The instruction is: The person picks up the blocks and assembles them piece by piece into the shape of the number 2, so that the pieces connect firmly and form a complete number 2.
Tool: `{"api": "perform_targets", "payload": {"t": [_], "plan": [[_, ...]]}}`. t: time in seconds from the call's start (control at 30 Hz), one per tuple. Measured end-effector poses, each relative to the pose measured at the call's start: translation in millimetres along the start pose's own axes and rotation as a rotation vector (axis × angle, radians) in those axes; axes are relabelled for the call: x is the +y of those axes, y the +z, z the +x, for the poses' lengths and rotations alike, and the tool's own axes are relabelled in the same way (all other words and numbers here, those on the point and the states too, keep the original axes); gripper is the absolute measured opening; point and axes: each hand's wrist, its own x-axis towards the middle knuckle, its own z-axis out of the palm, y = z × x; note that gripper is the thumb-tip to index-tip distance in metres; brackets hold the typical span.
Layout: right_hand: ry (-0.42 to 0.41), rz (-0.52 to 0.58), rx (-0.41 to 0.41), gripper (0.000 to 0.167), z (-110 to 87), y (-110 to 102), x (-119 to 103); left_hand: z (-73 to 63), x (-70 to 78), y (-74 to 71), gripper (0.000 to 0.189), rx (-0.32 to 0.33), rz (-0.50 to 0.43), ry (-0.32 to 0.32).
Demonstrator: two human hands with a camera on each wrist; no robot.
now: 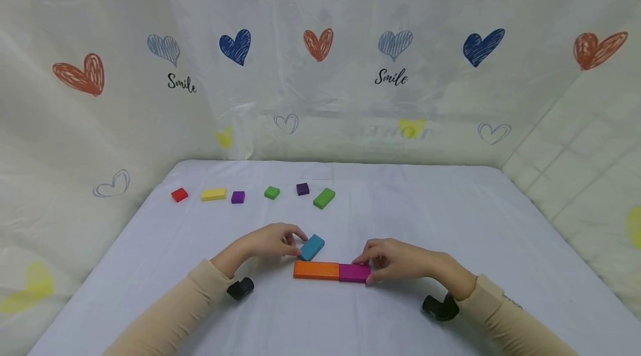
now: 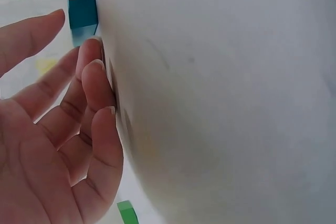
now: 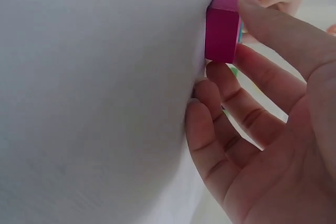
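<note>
My left hand (image 1: 272,240) is beside a blue block (image 1: 312,247), which lies slanted on the white table. In the left wrist view the thumb (image 2: 44,32) and fingers (image 2: 100,85) are spread, with the blue block (image 2: 83,12) just beyond their tips; whether they touch it is unclear. An orange block (image 1: 316,270) and a magenta block (image 1: 354,273) lie end to end in a row. My right hand (image 1: 400,258) pinches the magenta block's right end, thumb on the near side and a finger on the far side.
Farther back on the table lie a red block (image 1: 179,194), a yellow block (image 1: 213,194), a purple block (image 1: 237,197), a small green block (image 1: 272,192), a dark purple block (image 1: 302,189) and a longer green block (image 1: 324,198). A heart-printed curtain (image 1: 345,100) hangs behind.
</note>
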Motion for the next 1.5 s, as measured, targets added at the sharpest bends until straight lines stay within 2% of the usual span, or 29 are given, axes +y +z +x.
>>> {"api": "perform_targets", "payload": {"t": [0.2,0.33,0.5,0.67,0.83,0.93,1.03,1.23,1.5], "plan": [[0.024,-0.042,-0.012,0.041,2.6,-15,-7,0.8,4.5,2.3,0.031,-0.004,-0.022,-0.018],[0.045,-0.077,0.021,0.042,13.8,-31,-5,1.7,5.9,3.8,0.025,0.006,-0.035,-0.051],[0.088,-0.087,0.094,0.041,36.1,-50,2,3.9,6.0,5.5,0.017,0.009,-0.035,-0.06],[0.2,-0.056,0.145,0.047,72.0,-58,5,5.7,3.6,4.0,0.013,0.004,-0.026,-0.069],[0.334,-0.031,0.182,0.059,107.3,-60,12,7.4,2.9,2.2,0.013,-0.001,-0.038,-0.084],[0.415,-0.002,0.201,0.067,124.3,-58,16,8.8,2.6,1.2,0.013,-0.012,-0.054,-0.088],[0.469,-0.018,0.226,0.075,138.1,-56,16,9.4,2.8,-0.2,0.014,-0.02,-0.059,-0.084],[0.509,-0.116,0.243,0.08,157.5,-53,12,8.6,3.9,-3.0,0.015,-0.028,-0.057,-0.085],[0.517,-0.167,0.249,0.073,166.1,-50,11,11.1,3.0,-0.3,0.013,-0.029,-0.066,-0.09]]}}
